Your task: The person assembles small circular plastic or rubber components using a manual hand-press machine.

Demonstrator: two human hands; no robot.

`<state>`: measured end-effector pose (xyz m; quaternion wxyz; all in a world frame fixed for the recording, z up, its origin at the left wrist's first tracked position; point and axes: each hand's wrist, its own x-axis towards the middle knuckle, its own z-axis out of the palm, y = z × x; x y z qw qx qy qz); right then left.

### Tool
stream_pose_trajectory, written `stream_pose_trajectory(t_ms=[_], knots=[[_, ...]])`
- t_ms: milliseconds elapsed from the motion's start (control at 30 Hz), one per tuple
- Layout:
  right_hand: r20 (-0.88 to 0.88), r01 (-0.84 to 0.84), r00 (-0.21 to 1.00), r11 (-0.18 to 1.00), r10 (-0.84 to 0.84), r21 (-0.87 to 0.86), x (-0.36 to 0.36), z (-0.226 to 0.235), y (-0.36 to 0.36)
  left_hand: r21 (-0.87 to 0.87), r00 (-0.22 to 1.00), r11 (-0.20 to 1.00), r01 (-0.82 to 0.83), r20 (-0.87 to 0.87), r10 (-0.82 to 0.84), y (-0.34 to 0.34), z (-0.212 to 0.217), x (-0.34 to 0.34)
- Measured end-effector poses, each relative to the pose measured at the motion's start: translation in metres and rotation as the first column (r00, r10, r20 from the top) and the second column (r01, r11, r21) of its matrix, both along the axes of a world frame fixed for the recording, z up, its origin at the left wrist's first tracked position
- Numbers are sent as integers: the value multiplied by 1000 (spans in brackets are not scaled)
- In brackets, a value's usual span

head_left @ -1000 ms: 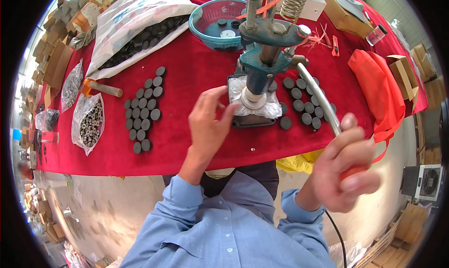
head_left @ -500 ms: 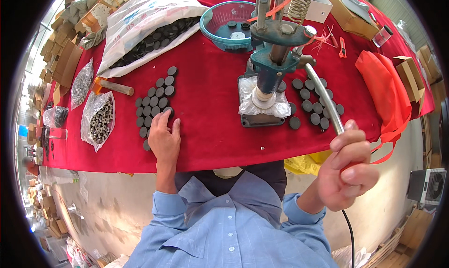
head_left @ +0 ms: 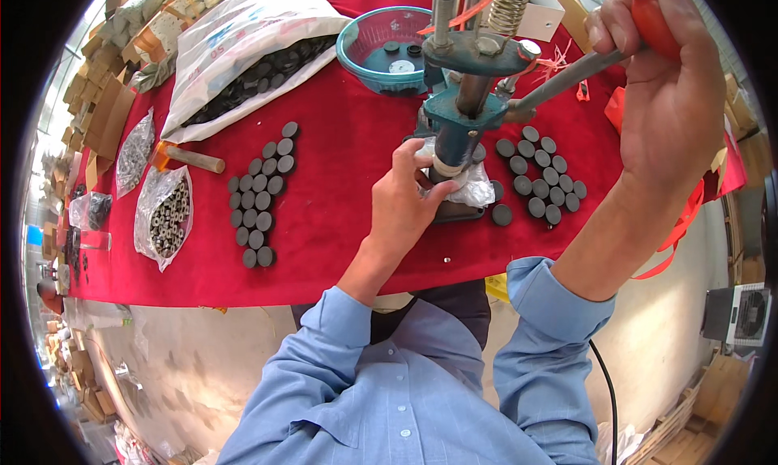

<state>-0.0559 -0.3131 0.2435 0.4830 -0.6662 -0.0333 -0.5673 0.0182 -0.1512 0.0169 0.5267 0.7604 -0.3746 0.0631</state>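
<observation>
The left hand point(head_left: 405, 201) is reaching in under the ram of the blue hand press point(head_left: 458, 116), its fingers point(head_left: 421, 161) pinched narrowly at the base of the ram, where a crumpled bit of clear plastic point(head_left: 478, 191) is lying on the press foot. Whether a dark disc is sitting between the fingertips is hidden by the hand itself. The right hand point(head_left: 664, 100) is raised high, its fingers wrapped tight around the red knob point(head_left: 648, 15) of the press lever point(head_left: 567, 76), which is slanting down toward the press head.

Left of the left fingers, a loose double row of dark round discs point(head_left: 259, 193) is lying on the red bench point(head_left: 340, 141); right of them, just past the press, a second cluster of discs point(head_left: 543, 177) is resting below the lever. Beyond the press, a teal bowl point(head_left: 369, 35) is holding a few more discs, and farther left a white sack point(head_left: 243, 51) is spilling dark pieces.

To do this well, the piece probably needs seating flat and centred under the ram, and the left fingers should be drawn clear toward the bench edge before the right hand is pulling the lever down. A smooth, even stroke would likely keep the piece from tilting.
</observation>
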Motion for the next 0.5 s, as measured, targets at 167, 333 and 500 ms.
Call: stream_pose_trajectory(t_ms=[167, 333, 500], knots=[[-141, -390, 917, 912, 373, -127, -22, -5, -31, -41, 1000, 999, -8, 12, 8, -13, -6, 0], [-28, -456, 889, 882, 456, -118, -47, -31, -25, -52, 1000, 999, 0, 27, 1, -15, -4, -1], [-67, -328, 945, 918, 321, -223, -79, -66, 15, -3, 1000, 1000, 8, -6, -8, 3, 11, -1]])
